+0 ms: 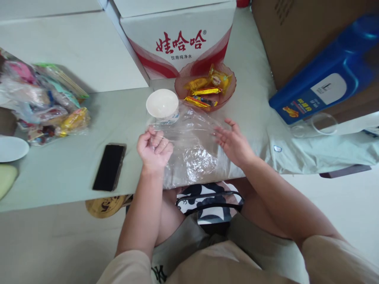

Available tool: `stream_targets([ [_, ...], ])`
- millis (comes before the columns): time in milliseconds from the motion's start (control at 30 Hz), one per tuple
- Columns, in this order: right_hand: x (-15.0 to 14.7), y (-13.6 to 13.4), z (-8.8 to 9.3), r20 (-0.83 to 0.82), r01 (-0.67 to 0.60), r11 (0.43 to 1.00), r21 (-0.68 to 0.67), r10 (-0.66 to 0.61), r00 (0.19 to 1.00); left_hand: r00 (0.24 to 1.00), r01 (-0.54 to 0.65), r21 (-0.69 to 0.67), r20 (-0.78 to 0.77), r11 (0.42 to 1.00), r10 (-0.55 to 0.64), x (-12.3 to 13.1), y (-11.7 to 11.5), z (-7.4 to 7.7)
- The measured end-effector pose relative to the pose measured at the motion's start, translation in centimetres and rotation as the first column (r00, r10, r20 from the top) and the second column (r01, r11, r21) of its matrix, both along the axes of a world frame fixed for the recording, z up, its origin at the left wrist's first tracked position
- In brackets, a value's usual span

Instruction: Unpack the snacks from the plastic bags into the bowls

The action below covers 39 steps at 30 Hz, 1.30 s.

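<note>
A clear, crinkled plastic bag [197, 157] lies spread over the table's front edge between my hands. My left hand [155, 149] is closed, fingers curled, on the bag's left upper edge. At the opposite side, the fingertips of my right hand [236, 145] touch the bag, with the thumb held apart. A white paper bowl [162, 104] stands just beyond my left hand, touching or close to the film. Behind the bag sits a pink, ribbed glass bowl [232, 96] holding several yellow-wrapped snacks [207, 91].
A dark phone [109, 167] lies left of my left hand. Packaged snacks [47, 102] are piled at the far left near a white plate [12, 148]. White cartons [177, 43] line the back. On the right are a blue bottle [325, 75] and a clear cup [324, 124].
</note>
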State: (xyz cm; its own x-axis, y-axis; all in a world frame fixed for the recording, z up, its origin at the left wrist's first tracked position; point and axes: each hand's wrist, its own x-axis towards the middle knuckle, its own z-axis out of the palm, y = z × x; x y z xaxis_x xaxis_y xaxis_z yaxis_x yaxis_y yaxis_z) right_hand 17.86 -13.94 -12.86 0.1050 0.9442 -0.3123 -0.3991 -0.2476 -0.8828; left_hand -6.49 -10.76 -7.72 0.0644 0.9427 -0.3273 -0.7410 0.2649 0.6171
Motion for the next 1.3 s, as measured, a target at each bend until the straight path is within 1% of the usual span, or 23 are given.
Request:
stream_targets([
  [67,-0.5,-0.3,0.3,0.05,-0.111,0.994,-0.023,0.112,0.992,1.0,0.003,0.007,0.005,1.0,-0.003,-0.1,-0.1,0.1],
  [100,-0.4,-0.3,0.4,0.081,-0.136,0.991,-0.013,0.136,0.987,1.0,0.009,0.002,-0.008,1.0,-0.009,-0.2,-0.1,0.2],
  [167,0.5,0.1,0.6,0.114,-0.112,0.993,0.034,0.108,0.988,0.998,0.025,-0.022,-0.055,0.999,-0.026,-0.1,-0.1,0.3],
  [267,2.7,1.0,0.9,0.094,-0.015,0.994,0.112,0.005,0.996,0.99,0.064,-0.068,-0.124,0.996,-0.072,0.0,0.0,0.3],
  [367,3.3,1.3,1.0,0.057,-0.001,0.988,0.157,-0.008,0.998,0.987,0.077,-0.052,-0.139,0.996,-0.084,0.4,0.1,0.1],
  [400,3.0,1.1,1.1,0.024,-0.011,0.99,0.141,0.008,1.0,0.987,0.072,-0.038,-0.139,0.997,-0.077,0.5,0.1,0.1],
  [467,1.9,0.6,1.1,-0.053,-0.066,0.996,0.063,0.069,0.996,0.985,0.067,-0.018,-0.155,0.998,-0.069,0.8,0.1,-0.1],
  [533,0.9,0.2,1.2,-0.072,-0.107,0.994,-0.003,0.107,0.992,0.981,0.065,-0.005,-0.184,0.998,-0.065,0.9,0.2,-0.5],
  [600,0.6,0.0,1.2,-0.008,-0.061,0.998,-0.014,0.061,0.998,0.974,0.035,0.016,-0.225,0.999,-0.031,1.0,0.4,-1.0],
  [700,1.2,0.4,1.0,0.101,0.076,0.997,0.019,-0.077,0.992,0.938,-0.046,0.069,-0.341,0.997,0.067,1.1,0.8,-2.0],
  [767,1.7,0.6,1.0,0.136,0.105,0.994,0.027,-0.108,0.985,0.899,-0.078,0.102,-0.422,0.992,0.114,1.0,1.0,-2.6],
  [900,2.1,0.6,1.1,0.156,0.131,0.99,0.046,-0.137,0.978,0.857,-0.073,0.127,-0.5,0.989,0.127,0.6,1.2,-2.9],
  [967,2.1,0.4,1.3,0.159,0.118,0.99,0.079,-0.13,0.979,0.839,-0.081,0.152,-0.524,0.985,0.15,0.4,1.1,-2.7],
  [1033,2.1,0.2,1.5,0.171,0.071,0.99,0.123,-0.091,0.981,0.829,-0.075,0.169,-0.538,0.983,0.156,0.3,0.9,-2.6],
  [1133,1.8,-0.1,1.6,0.186,-0.043,0.986,0.159,0.013,0.982,0.829,-0.012,0.139,-0.553,0.99,0.088,0.3,0.6,-2.5],
  [1200,1.7,-0.2,1.6,0.201,-0.098,0.981,0.17,0.063,0.978,0.826,0.014,0.125,-0.561,0.992,0.059,0.3,0.5,-2.5],
  [1233,1.7,-0.2,1.5,0.217,-0.104,0.978,0.179,0.064,0.974,0.825,0.006,0.135,-0.561,0.991,0.072,0.3,0.5,-2.5],
  [1300,1.8,-0.2,1.5,0.266,-0.085,0.975,0.205,0.028,0.964,0.822,-0.038,0.189,-0.553,0.981,0.138,0.2,0.7,-2.7],
])
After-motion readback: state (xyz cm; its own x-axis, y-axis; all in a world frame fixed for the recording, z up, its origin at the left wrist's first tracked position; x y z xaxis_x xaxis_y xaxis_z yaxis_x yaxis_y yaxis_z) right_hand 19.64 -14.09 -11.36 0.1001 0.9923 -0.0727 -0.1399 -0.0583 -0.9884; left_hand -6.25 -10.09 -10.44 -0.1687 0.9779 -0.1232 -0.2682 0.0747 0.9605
